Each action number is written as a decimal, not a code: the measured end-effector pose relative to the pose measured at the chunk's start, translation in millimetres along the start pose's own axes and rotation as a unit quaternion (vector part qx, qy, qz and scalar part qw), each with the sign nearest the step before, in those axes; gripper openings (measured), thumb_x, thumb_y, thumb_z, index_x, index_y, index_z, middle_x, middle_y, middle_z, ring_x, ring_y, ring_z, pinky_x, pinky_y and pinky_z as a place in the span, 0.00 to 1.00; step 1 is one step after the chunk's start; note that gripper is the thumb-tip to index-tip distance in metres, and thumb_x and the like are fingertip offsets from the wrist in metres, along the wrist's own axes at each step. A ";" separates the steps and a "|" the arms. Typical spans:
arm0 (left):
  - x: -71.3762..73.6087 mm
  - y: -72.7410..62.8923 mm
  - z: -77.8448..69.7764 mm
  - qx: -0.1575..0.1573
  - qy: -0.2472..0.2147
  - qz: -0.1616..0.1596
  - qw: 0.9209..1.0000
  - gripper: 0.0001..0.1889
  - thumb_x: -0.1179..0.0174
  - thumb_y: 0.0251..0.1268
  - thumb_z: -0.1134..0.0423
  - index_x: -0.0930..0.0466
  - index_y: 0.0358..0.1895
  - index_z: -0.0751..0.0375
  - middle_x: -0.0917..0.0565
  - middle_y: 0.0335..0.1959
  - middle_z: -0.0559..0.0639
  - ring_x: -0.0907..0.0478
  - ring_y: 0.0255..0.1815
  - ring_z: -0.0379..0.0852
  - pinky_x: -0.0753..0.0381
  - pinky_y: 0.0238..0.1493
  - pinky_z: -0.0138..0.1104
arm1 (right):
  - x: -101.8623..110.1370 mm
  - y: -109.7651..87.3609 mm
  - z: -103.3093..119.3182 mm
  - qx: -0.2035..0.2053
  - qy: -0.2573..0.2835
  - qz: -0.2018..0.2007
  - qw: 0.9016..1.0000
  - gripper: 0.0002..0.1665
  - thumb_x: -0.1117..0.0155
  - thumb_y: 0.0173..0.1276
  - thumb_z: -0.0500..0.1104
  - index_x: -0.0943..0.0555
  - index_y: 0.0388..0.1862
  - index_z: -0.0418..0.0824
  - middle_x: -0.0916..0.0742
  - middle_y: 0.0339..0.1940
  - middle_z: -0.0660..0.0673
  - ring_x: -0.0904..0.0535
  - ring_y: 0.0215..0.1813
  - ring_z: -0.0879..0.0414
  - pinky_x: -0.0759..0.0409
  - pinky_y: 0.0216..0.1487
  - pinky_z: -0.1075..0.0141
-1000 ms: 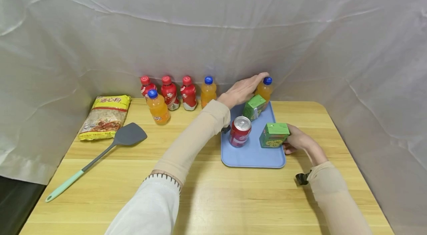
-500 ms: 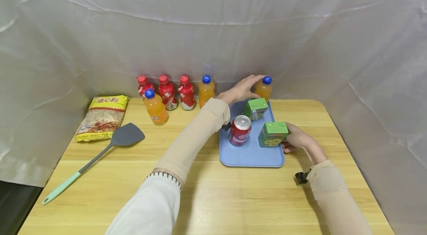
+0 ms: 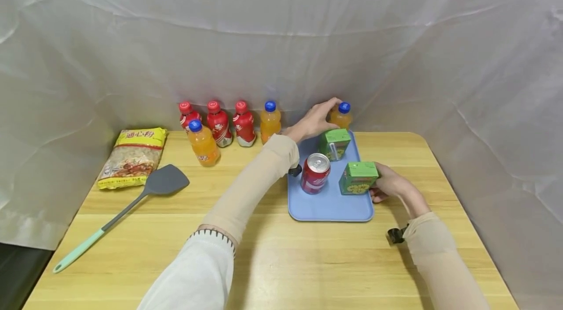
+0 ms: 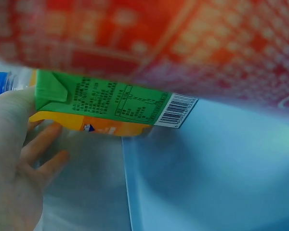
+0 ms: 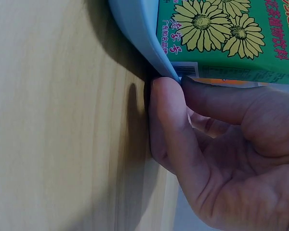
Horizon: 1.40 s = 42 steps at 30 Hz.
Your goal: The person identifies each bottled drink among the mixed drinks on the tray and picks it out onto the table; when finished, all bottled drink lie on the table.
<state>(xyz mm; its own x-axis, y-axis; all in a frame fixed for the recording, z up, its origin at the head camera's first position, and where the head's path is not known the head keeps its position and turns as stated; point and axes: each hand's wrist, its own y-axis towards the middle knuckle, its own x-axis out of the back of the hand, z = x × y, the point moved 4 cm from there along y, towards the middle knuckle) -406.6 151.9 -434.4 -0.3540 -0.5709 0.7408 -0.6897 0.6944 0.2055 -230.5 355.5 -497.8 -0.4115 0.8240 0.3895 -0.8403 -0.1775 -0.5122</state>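
A blue tray lies on the table, bearing a red soda can, a rear green drink carton and a front green drink carton. My left hand reaches to the tray's back end. Its fingers curl round an orange soda bottle with a blue cap, just behind the rear carton. The left wrist view shows the carton covering much of that bottle and part of the thumb's contact. At the right edge, my right hand pinches the tray rim between thumb and fingers.
Left of the tray stand several red-capped bottles, one orange bottle in their row and another orange bottle in front. Farther left lie a yellow food packet and a spatula. A grey curtain hangs behind.
The left fingers have closed round the orange bottle, which has shifted slightly left. The rear carton has turned and stands straighter. The right hand stays at the tray rim.
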 end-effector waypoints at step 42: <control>142.7 -174.5 -30.3 0.131 -0.040 -0.264 0.955 0.33 0.23 0.62 0.64 0.23 0.71 0.57 0.17 0.61 0.58 0.20 0.59 0.55 0.18 0.60 0.49 | 27.9 5.4 -8.6 0.010 -0.017 0.015 1.000 0.39 0.56 0.75 0.24 0.52 0.82 0.26 0.16 0.39 0.39 0.17 0.35 0.53 0.09 0.36 0.58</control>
<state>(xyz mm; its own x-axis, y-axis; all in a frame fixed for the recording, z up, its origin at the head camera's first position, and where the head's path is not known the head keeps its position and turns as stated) -317.7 -37.5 -345.2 0.0478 -0.8498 0.5250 -0.9158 0.1726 0.3627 -243.5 382.2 -496.3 -0.4477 0.7998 0.3999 -0.8346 -0.2132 -0.5080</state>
